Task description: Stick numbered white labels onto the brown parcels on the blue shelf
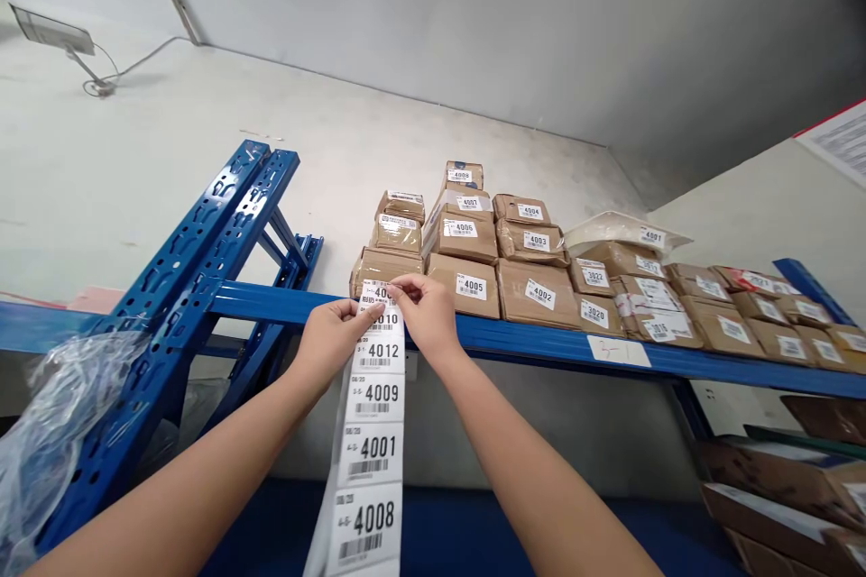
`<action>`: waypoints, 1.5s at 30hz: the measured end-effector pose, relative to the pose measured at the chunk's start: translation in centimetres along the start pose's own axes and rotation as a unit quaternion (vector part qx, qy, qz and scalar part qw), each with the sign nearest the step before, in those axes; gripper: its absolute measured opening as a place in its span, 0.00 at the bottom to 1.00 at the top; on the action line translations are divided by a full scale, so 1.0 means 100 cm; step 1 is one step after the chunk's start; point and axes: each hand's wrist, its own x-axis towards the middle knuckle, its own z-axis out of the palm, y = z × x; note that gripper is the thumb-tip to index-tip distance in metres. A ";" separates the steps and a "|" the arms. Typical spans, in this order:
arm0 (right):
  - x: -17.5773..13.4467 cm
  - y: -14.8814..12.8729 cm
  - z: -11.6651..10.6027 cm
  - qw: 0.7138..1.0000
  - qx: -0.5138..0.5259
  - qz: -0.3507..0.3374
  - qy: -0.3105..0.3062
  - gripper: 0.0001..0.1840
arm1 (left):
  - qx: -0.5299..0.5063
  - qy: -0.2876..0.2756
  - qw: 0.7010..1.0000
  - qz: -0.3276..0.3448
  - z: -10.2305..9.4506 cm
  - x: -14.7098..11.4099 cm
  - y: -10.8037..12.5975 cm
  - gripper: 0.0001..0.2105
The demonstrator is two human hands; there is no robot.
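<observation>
The strip of labels (pixel 371 433) hangs straight down below the blue shelf beam (pixel 541 343), long axis vertical. Both hands pinch its top end: left hand (pixel 331 334) on the left edge, right hand (pixel 425 311) seemingly peeling the top label.

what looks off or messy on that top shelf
The white flat parcel sits tilted atop the brown boxes, and the small boxes at right lie jumbled, not squared like the stacked boxes.
</observation>
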 end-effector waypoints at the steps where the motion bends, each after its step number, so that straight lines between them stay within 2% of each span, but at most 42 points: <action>1: 0.006 0.001 0.001 1.000 -0.019 -0.013 0.004 0.04 | 0.019 -0.008 1.000 0.007 -0.001 0.002 0.000 0.15; 4: 0.017 0.004 0.006 0.997 -0.075 -0.018 -0.007 0.06 | 0.034 -0.071 0.997 0.010 -0.006 0.007 0.001 0.12; 7: 0.018 0.005 0.009 0.993 -0.110 -0.030 -0.025 0.06 | 0.046 -0.095 0.994 0.001 -0.013 0.008 0.001 0.13; 11: 0.019 0.007 0.009 0.988 -0.123 -0.086 0.037 0.07 | 0.054 -0.116 0.991 -0.029 -0.018 0.006 -0.003 0.19; 14: 0.027 0.007 0.004 0.985 -0.161 -0.035 0.049 0.06 | 0.136 -0.141 0.980 0.019 -0.021 0.005 -0.012 0.23; 17: 0.036 0.001 0.000 0.967 -0.254 -0.004 0.008 0.02 | 0.166 -0.147 0.973 0.068 -0.026 0.006 -0.020 0.24; 18: 0.038 -0.001 0.000 0.957 -0.291 -0.006 0.005 0.04 | 0.156 -0.145 0.974 0.076 -0.028 0.006 -0.021 0.24; 21: 0.040 -0.008 -0.001 0.930 -0.364 -0.023 0.044 0.19 | 0.119 -0.139 0.979 0.091 -0.031 0.006 -0.022 0.22; 22: 0.039 -0.010 -0.001 0.927 -0.371 -0.038 0.039 0.20 | 0.106 -0.141 0.980 0.090 -0.032 0.006 -0.022 0.21; 23: 0.036 -0.011 -0.002 0.927 -0.370 -0.059 0.018 0.16 | 0.096 -0.144 0.981 0.088 -0.032 0.006 -0.022 0.20; 25: 0.028 -0.012 -0.005 0.941 -0.321 -0.097 -0.038 0.05 | 0.088 -0.136 0.982 0.094 -0.033 0.004 -0.021 0.19; 26: 0.023 -0.013 -0.007 0.958 -0.260 -0.097 -0.064 0.08 | 0.089 -0.127 0.983 0.103 -0.033 0.004 -0.021 0.19; 28: 0.009 -0.013 -0.010 0.990 -0.081 -0.037 -0.112 0.18 | 0.098 -0.106 0.981 0.127 -0.034 0.003 -0.020 0.20; 30: -0.004 -0.013 -0.012 0.984 0.079 0.049 -0.149 0.22 | 0.112 -0.094 0.978 0.146 -0.033 0.003 -0.017 0.21; 32: -0.014 -0.012 -0.013 0.972 0.150 0.103 -0.147 0.20 | 0.086 -0.095 0.982 0.137 -0.028 0.002 -0.012 0.17; 34: -0.020 -0.011 -0.013 0.974 0.167 0.112 -0.103 0.18 | -0.012 -0.087 0.992 0.093 -0.020 0.001 -0.006 0.09; 36: -0.022 -0.011 -0.011 0.977 0.172 0.112 -0.059 0.17 | -0.113 -0.064 0.991 0.043 -0.009 0.000 -0.002 0.10; 38: -0.022 -0.012 -0.009 0.981 0.163 0.106 -0.017 0.16 | -0.116 -0.016 0.993 0.034 0.000 0.000 0.002 0.10; 41: -0.019 -0.011 -0.005 0.986 0.132 0.095 0.022 0.12 | -0.058 0.054 0.995 0.063 0.007 0.004 0.005 0.19; 42: -0.017 -0.011 -0.004 0.988 0.119 0.088 0.035 0.11 | -0.067 0.054 0.994 0.062 0.008 0.006 0.007 0.18; 45: -0.003 -0.008 0.000 0.992 0.095 0.053 0.060 0.09 | -0.125 -0.002 0.992 0.023 0.007 0.015 0.012 0.13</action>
